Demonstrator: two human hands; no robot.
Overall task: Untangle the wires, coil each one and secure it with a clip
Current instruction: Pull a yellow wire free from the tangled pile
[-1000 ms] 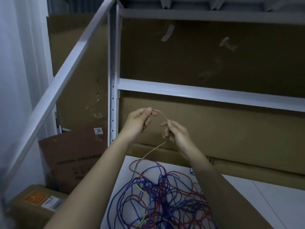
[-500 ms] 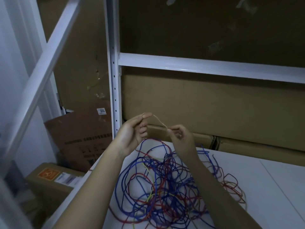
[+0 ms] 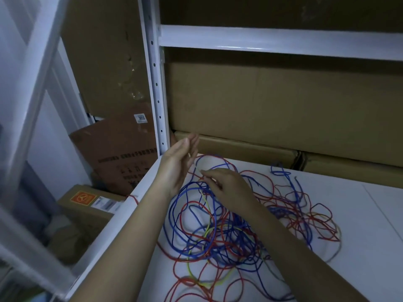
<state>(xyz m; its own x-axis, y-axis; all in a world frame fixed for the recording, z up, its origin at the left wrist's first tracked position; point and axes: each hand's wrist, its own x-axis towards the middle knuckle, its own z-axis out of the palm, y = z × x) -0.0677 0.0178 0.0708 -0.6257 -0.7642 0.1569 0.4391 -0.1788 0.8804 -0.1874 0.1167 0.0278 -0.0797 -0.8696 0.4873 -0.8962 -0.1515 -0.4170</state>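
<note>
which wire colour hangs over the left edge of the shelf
The red wire. One strand of it crosses the shelf lip at the left edge, beside the left forearm; the blue wires and yellow wire stay on the surface.

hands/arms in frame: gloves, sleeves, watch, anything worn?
Nothing worn. The left hand and right hand have no gloves, rings, watch or bands, and no sleeves show along either forearm up to the frame edge. No markings or attached cables.

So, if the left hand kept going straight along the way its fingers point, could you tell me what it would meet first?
Probably the flat cardboard box behind the shelf; the left hand points up and away over the tangled wires, though depth is hard to judge.
</note>
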